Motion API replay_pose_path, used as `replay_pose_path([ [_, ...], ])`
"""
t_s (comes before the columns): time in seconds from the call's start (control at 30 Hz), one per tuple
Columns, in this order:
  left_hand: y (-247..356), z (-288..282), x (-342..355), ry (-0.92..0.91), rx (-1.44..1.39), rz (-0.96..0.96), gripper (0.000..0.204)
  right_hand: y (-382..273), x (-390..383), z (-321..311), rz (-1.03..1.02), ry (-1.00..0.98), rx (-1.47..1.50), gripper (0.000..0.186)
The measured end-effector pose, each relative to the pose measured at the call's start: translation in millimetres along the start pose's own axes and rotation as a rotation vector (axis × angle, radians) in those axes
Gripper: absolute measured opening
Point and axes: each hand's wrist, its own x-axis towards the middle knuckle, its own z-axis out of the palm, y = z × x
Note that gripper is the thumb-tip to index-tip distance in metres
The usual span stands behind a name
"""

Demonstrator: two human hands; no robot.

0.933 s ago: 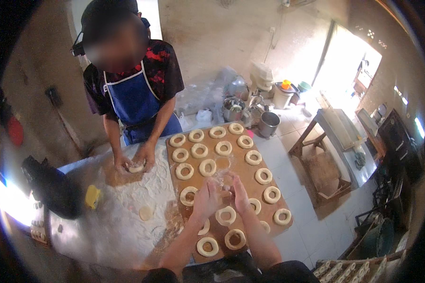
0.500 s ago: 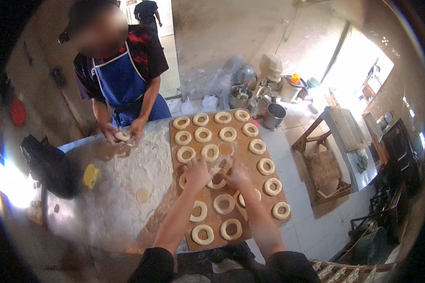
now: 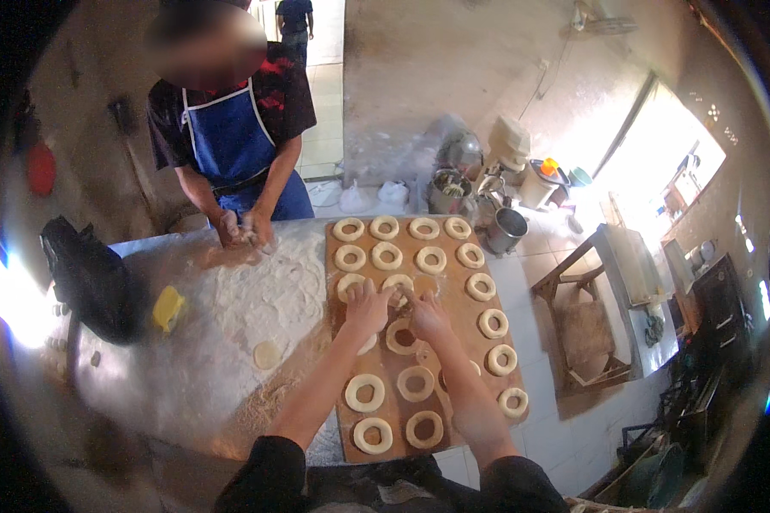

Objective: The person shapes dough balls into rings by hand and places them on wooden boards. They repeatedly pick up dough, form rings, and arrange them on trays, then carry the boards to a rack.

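Rows of pale dough rings lie on a brown wooden board (image 3: 378,342). My left hand (image 3: 368,309) and my right hand (image 3: 429,316) reach over its middle, thumbs toward each other, at the near edge of one dough ring (image 3: 395,280). Fingers of both hands are bent and closed at this ring, partly hiding it. Just below them lies another ring (image 3: 402,336), and my forearms cover parts of others. Across the table a co-worker in a blue apron (image 3: 231,137) presses floury hands (image 3: 246,231) together; what is between them is hidden.
Left of the board, the table carries spread flour (image 3: 269,295), a flat dough disc (image 3: 267,355), a yellow object (image 3: 168,308) and a black bag (image 3: 90,278). Beyond stand a mixer (image 3: 506,144) and a metal pot (image 3: 506,229). A wooden-legged table (image 3: 612,256) is at right.
My hands have gone from one dough ring to the ring just beyond it. The co-worker's hands have closed over the dough piece that showed before. The whole view has shifted slightly.
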Motion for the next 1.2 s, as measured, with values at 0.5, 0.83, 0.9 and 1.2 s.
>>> replay_pose_path([
  [0.5,-99.2,-26.5,-98.2,0.312,-0.325,-0.022,0.042,-135.1,-38.9,28.6,-0.132,0.010,0.058,0.051],
  [0.83,-266.1,-25.6,-220.4,0.280,-0.601,-0.341,0.027,-297.8,-18.5,140.4,-0.151,-0.148,0.032,0.040],
  [0.9,-275.8,-12.7,-227.7,0.344,-0.709,-0.243,0.024,-323.6,-38.1,108.0,-0.175,-0.206,0.276,0.040],
  [1.2,-246.6,-111.9,-264.2,0.245,-1.011,-0.148,0.030,-329.7,-69.2,83.0,-0.210,-0.006,0.709,0.052],
])
